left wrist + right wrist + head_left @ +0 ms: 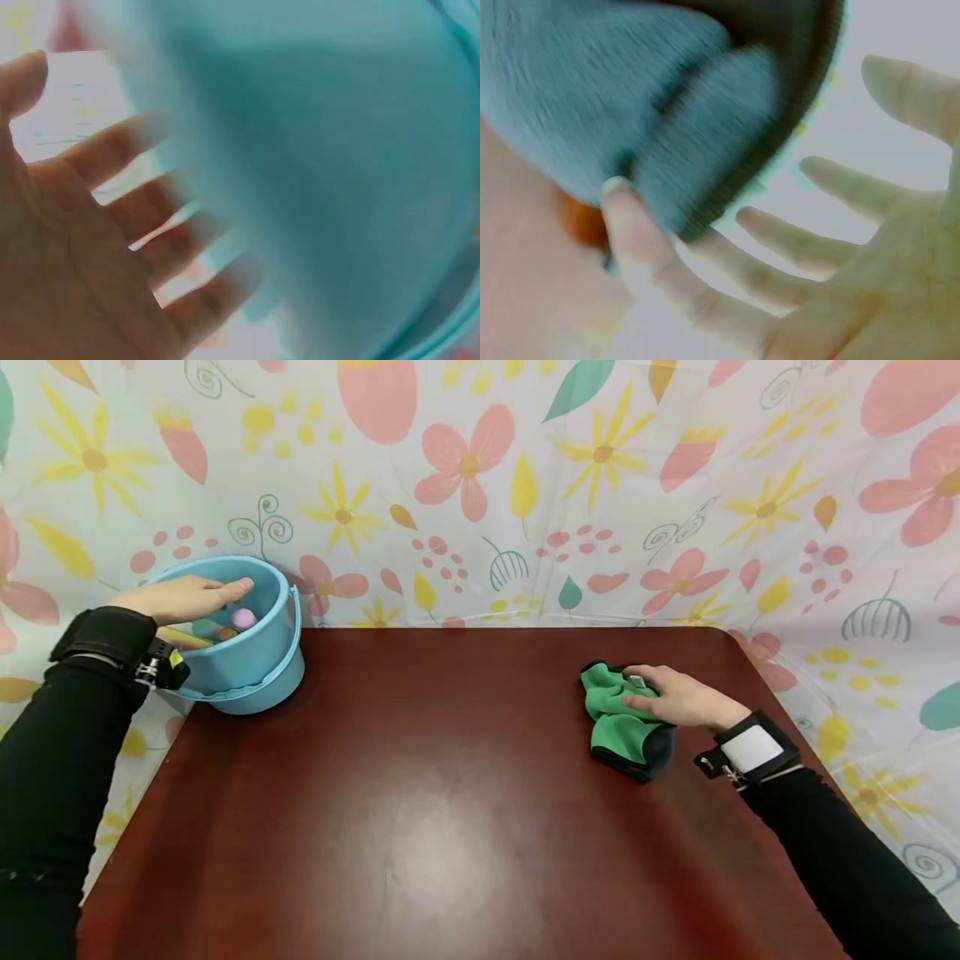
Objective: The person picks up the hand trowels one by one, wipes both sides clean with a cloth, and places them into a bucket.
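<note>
At the table's back left corner stands a light blue bucket (258, 652) with a handle hanging round its side. My left hand (176, 599) reaches over its mouth; in the left wrist view the fingers spread toward the bucket wall (322, 165), their tips blurred. Inside the bucket lie a pink round-ended thing (243, 619) and a yellow one (183, 638), partly hidden. To the right, a crumpled green cloth with black edging (618, 735) lies on the table. My right hand (686, 697) touches its upper right part, its fingers spread in the right wrist view.
The dark red-brown wooden table (450, 793) has a rounded back right corner. A white curtain (480, 560) printed with flowers and leaves hangs behind it and along its sides.
</note>
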Demonstrator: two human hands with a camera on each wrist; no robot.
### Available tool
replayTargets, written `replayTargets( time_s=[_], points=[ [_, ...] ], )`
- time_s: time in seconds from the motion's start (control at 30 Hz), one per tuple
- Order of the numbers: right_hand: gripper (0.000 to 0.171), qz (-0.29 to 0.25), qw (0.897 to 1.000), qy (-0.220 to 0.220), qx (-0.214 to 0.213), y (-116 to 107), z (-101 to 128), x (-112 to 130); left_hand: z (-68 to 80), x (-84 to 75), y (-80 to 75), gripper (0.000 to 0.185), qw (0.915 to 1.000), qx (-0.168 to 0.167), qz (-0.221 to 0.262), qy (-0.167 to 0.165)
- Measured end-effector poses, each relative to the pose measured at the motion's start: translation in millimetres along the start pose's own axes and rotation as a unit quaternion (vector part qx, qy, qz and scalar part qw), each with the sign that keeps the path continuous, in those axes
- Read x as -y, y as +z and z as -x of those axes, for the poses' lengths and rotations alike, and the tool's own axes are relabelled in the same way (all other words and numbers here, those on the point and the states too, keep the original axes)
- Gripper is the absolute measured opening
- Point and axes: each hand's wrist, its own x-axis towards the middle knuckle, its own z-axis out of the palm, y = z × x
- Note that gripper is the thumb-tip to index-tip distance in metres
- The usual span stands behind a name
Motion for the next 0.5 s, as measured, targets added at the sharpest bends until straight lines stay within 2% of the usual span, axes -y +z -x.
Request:
replayTargets(
  time_s=[0.13, 0.23, 0.33, 0.4, 0.5],
  points=[
    [0.065, 0.041, 0.999, -0.016, -0.024, -13.9, 8.0, 16.1, 12.2, -26.5, -10.5, 0.088, 0.9985, -0.031, -0.043, 0.011],
    [0.060, 0.067, 0.995, -0.030, -0.062, -23.4, 13.2, 31.8, 16.8, -52.2, -11.7, 0.082, 0.9909, -0.081, -0.098, 0.042],
    [0.062, 0.077, 0.992, -0.023, -0.095, -27.0, 18.2, 51.0, 18.8, -82.9, -2.6, 0.075, 0.9768, -0.139, -0.138, 0.087],
    [0.065, 0.079, 0.990, -0.014, -0.114, -27.5, 19.6, 64.3, 19.3, -103.9, 7.8, 0.071, 0.9667, -0.176, -0.144, 0.118],
    [0.065, 0.080, 0.985, -0.015, -0.156, -24.6, 13.8, 80.5, 19.1, -133.8, 27.6, 0.070, 0.9547, -0.208, -0.154, 0.147]
  ],
)
